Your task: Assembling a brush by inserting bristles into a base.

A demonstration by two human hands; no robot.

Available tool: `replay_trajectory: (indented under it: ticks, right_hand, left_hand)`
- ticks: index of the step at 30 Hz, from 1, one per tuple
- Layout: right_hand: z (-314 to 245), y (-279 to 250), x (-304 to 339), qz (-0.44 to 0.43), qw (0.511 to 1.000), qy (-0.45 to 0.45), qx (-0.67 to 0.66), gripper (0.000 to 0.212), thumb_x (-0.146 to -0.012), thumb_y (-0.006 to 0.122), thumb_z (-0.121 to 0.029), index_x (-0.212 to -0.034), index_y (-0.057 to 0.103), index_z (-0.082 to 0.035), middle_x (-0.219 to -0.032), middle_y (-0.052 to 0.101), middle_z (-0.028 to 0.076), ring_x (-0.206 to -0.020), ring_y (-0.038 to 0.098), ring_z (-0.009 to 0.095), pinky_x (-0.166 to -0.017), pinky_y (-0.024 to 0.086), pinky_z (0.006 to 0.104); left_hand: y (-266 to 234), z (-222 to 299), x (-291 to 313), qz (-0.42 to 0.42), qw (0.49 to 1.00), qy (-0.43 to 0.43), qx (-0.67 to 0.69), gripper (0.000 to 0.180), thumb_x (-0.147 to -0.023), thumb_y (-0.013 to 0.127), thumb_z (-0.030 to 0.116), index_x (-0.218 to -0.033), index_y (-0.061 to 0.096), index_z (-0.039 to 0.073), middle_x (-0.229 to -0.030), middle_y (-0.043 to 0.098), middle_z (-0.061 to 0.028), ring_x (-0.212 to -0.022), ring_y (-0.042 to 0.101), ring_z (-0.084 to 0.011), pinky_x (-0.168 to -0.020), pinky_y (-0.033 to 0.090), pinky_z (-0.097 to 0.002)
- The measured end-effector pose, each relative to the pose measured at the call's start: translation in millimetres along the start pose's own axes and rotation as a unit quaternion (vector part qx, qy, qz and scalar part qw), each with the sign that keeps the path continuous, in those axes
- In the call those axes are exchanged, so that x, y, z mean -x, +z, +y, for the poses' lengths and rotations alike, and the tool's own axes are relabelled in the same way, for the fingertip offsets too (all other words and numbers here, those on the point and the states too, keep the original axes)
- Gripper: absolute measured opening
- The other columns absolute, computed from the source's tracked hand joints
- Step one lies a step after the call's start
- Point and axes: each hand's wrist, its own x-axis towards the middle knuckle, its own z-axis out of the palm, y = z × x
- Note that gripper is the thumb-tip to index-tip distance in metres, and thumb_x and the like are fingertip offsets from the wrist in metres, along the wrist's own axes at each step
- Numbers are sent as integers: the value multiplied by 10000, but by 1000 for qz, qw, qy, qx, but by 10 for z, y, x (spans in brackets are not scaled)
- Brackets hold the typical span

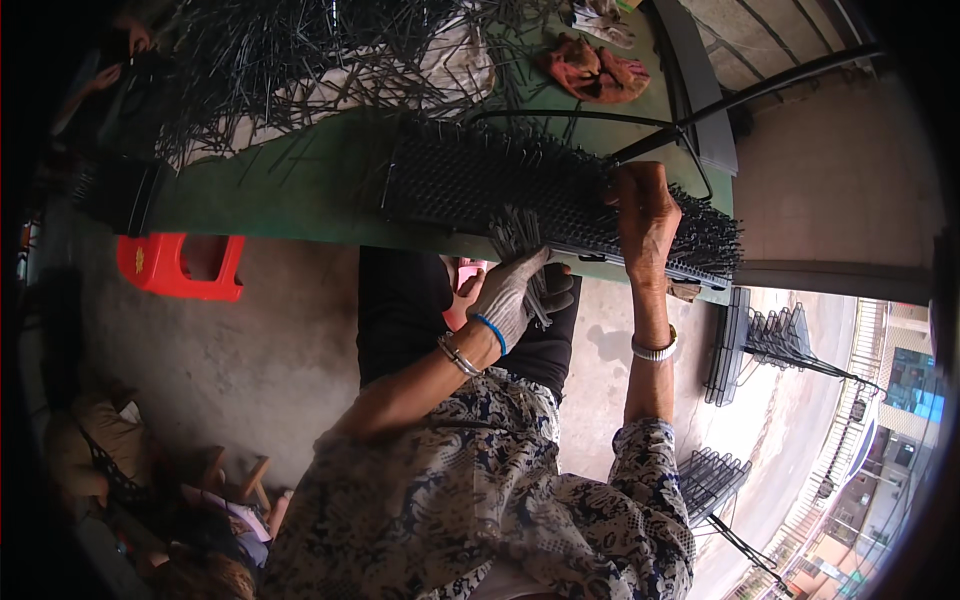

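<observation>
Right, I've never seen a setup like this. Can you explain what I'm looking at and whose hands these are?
There is no machine here, just one person's own two hands. The single picture comes from a wide fisheye camera on that person's head, looking down, so straight edges bend near the rim; picture left is their left.

Their gloved left hand holds a bundle of thin dark strips. Their bare right hand is at a long black tray full of holes; whether its fingers hold anything is too small to tell.

The tray lies on a green table, with a heap of loose black strips and a reddish cloth farther back.
</observation>
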Motion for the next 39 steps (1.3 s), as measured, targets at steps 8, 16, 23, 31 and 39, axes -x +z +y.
replay_trajectory:
  ticks: [8, 16, 23, 31, 39]
  right_hand:
    - [25, 21, -35, -42, 988, -80, 128, 61, -894, 628, -64, -954, 638, -65, -860, 628, 55, -762, 615, 134, -650, 477, 274]
    - [91, 45, -25, -13, 972, -90, 218, 151, -868, 674, -145, -1015, 707, -131, -941, 625, 51, -842, 630, 227, -723, 487, 332]
    - [-73, 59, 198, 3, 970, -128, 205, 188, -897, 641, -130, -1071, 692, -82, -930, 653, 74, -797, 634, 200, -688, 495, 313]
    - [-92, -34, 417, -239, 954, 81, -162, 165, -916, 593, -105, -966, 658, 38, -751, 596, 33, -650, 560, 91, -563, 449, 230]
    - [-135, -72, 493, -194, 947, 165, -196, 153, -884, 607, -62, -975, 649, 53, -791, 619, 66, -645, 566, 105, -580, 463, 240]
  left_hand:
    - [2, -2, 5, 1, 1000, 8, -8, 161, -976, 567, 200, -1004, 623, 52, -865, 686, -102, -733, 686, -205, -615, 616, -381]
    - [-38, -15, 25, 9, 998, 37, -45, 123, -941, 630, 204, -929, 645, 82, -723, 634, -28, -576, 595, -116, -477, 525, -273]
    - [-25, 12, 51, 24, 998, 29, -58, 162, -930, 655, 235, -946, 665, 74, -716, 636, -19, -551, 571, -97, -452, 456, -231]
    - [0, 38, 133, -32, 992, -25, -118, 184, -927, 657, 252, -968, 694, 77, -748, 657, -17, -575, 560, -58, -462, 386, -181]
    - [-12, 43, 190, -53, 981, -2, -185, 252, -954, 602, 305, -1090, 667, 103, -850, 705, -33, -643, 637, -62, -432, 413, -151]
